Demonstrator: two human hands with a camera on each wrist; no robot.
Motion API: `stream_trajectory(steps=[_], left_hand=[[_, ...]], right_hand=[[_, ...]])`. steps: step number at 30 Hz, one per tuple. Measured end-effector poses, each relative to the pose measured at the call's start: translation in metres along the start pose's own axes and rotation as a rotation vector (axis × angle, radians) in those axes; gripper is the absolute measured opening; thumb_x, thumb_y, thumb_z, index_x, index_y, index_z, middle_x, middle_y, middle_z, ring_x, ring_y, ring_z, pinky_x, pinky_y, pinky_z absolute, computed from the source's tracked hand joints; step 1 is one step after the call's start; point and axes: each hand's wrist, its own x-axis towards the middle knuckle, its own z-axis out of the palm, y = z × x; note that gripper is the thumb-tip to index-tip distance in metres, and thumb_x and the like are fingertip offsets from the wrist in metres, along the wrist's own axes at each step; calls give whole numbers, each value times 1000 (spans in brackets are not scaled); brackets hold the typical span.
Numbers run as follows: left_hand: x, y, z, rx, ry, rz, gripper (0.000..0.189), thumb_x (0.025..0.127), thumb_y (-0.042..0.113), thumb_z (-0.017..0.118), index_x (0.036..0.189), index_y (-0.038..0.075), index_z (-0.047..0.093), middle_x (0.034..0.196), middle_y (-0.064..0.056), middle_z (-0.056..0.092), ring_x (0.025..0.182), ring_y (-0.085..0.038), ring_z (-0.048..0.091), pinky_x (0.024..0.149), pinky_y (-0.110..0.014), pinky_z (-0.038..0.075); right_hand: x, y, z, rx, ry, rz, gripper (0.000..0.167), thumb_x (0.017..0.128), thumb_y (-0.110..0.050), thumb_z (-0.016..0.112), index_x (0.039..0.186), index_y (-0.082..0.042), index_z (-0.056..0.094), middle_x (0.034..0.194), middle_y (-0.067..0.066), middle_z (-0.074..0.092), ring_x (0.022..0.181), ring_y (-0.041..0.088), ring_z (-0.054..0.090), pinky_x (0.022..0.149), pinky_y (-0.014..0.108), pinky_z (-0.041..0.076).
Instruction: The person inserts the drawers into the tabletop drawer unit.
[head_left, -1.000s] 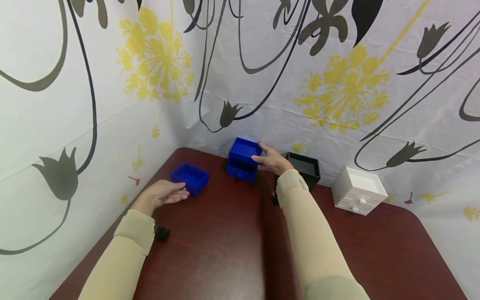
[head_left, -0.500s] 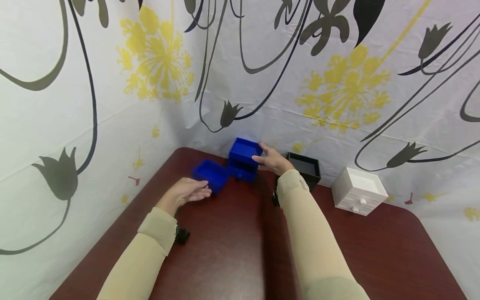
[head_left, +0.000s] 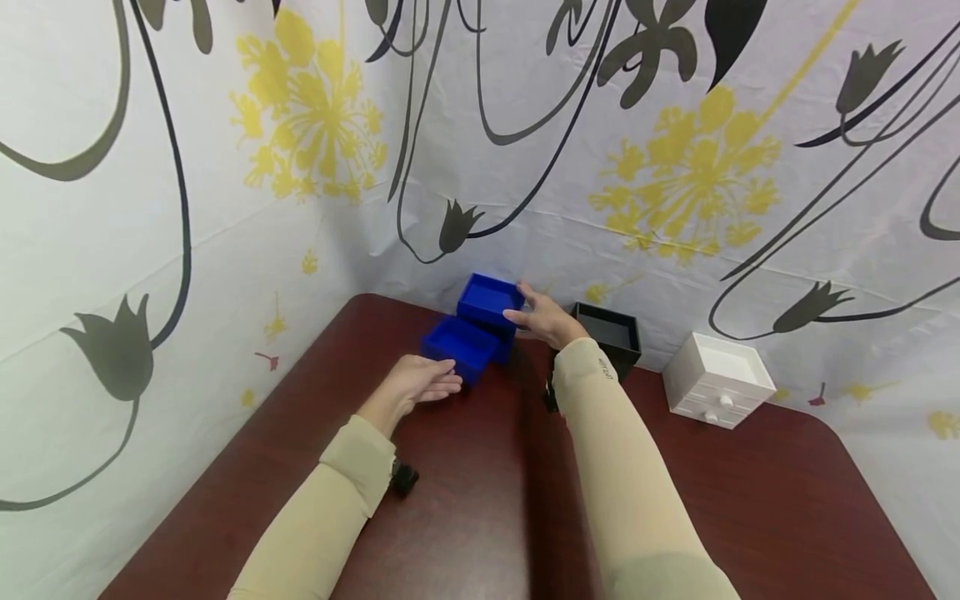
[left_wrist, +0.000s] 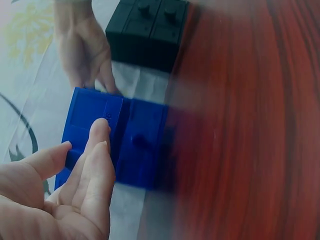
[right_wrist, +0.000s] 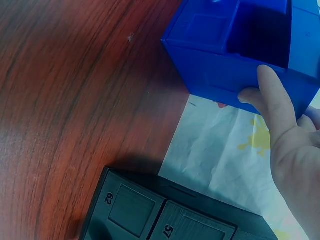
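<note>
My left hand [head_left: 414, 385] holds a small blue drawer [head_left: 459, 343] in front of the blue mini drawer cabinet [head_left: 491, 298], its thumb and fingers on either side of the drawer's knob [left_wrist: 75, 158] in the left wrist view. From the head view the drawer overlaps the cabinet's front. My right hand [head_left: 546, 318] grips the right side of the cabinet; part of its fingers are hidden behind it. In the right wrist view the cabinet's upper slot [right_wrist: 260, 32] is a dark hollow. Below it, the lower drawer [left_wrist: 142, 142] with its knob sits in the cabinet.
A black drawer cabinet [head_left: 609, 329] stands right of the blue one, partly behind my right forearm. Farther right is a white drawer cabinet [head_left: 718, 382] with knobs. All stand on a dark red wooden table [head_left: 465, 500], along a patterned cloth backdrop [head_left: 525, 208].
My left hand has carried the blue drawer rightward from the table's left side to the cabinet's front. The right hand has stayed on the cabinet.
</note>
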Motion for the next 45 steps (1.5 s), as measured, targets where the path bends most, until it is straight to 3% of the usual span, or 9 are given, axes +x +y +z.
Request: stream_trajectory(steps=[10,26,38,45], left_hand=[[2,1,21,-19,8,10,45,100,21,68,131,-10,60,108,-21,74,88,-20,76,78,-30,60],[13,-20,49,-55,77,48,41,101,22,66,126,-10,64,106,-20,75,96,-23,75,78,-30,60],[14,-20,50,-52,70,80,44,102,24,64,127,-12,63,108,-22,74,102,-27,74,82,-33,59],[16,-16,49,-55,70,68,44,101,28,66,125,-9,64,106,-19,75,99,-24,75,83,-33,59]], right_hand=[[0,-2,1,-48,28,-5,86,102,-15,62,165,-25,4,171,0,-5,152,33,23,109,52,42],[-1,1,2,-76,44,-1,84,103,-18,62,165,-25,6,171,2,-4,150,36,28,110,53,41],[2,2,1,-83,49,3,84,102,-20,63,165,-25,7,171,1,-2,150,35,28,108,50,44],[0,1,2,-82,49,2,84,102,-20,63,165,-26,7,171,0,-3,150,35,29,108,50,44]])
